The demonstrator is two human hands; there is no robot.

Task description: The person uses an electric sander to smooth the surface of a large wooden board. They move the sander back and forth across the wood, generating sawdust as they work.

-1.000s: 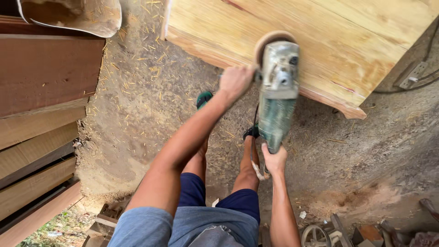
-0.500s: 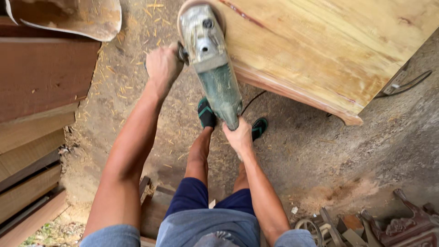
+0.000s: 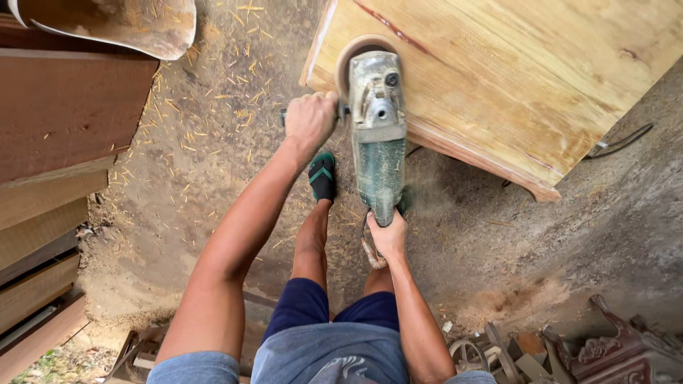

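The grinder (image 3: pixel 378 135) was a large, worn tool with a dull grey metal head and a speckled green body, dusty all over. It lay lengthwise, head away from the person, its round disc pressed flat on the near corner of the pale wooden board (image 3: pixel 526 78), which stood tilted above the sawdust-strewn ground
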